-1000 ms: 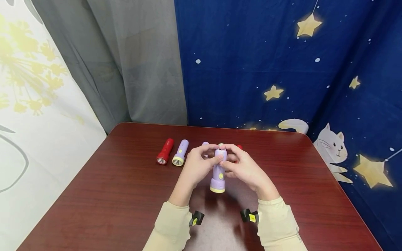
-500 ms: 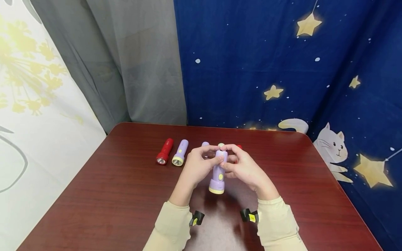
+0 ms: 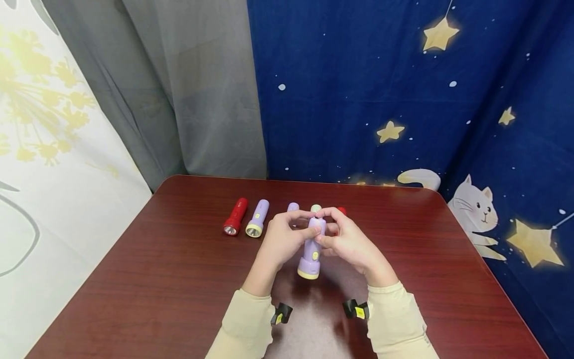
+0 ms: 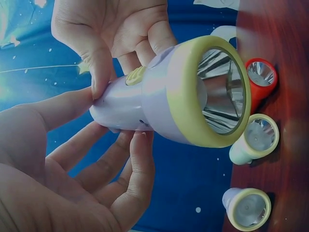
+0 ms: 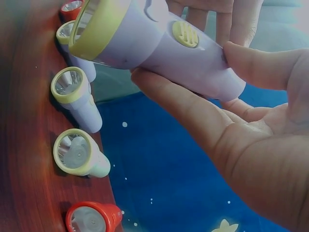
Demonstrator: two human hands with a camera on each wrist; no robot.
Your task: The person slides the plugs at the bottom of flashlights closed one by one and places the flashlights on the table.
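Observation:
Both hands hold a lilac flashlight point(image 3: 309, 262) with a pale yellow rim, its lens end tilted down toward the person. My left hand point(image 3: 283, 234) grips the tail end from the left, thumb on the front of the body. From the right, my right hand point(image 3: 347, 239) holds the same end, its thumb close beside the other. In the left wrist view the silver reflector shows inside the rim, behind a yellow switch point(image 4: 136, 76). The right wrist view shows the right index finger stretched under the lilac body point(image 5: 193, 63).
Behind the hands a row of flashlights lies on the dark red table point(image 3: 157, 279): a red one point(image 3: 235, 217), a lilac one point(image 3: 257, 218), another lilac one point(image 5: 77, 99), a pale green one point(image 5: 84, 153) and a red one point(image 5: 94, 217). Curtains hang beyond the table.
The lens end of the lilac flashlight has tipped slightly lower and to the left. Both hands keep their hold, nearly in the same place.

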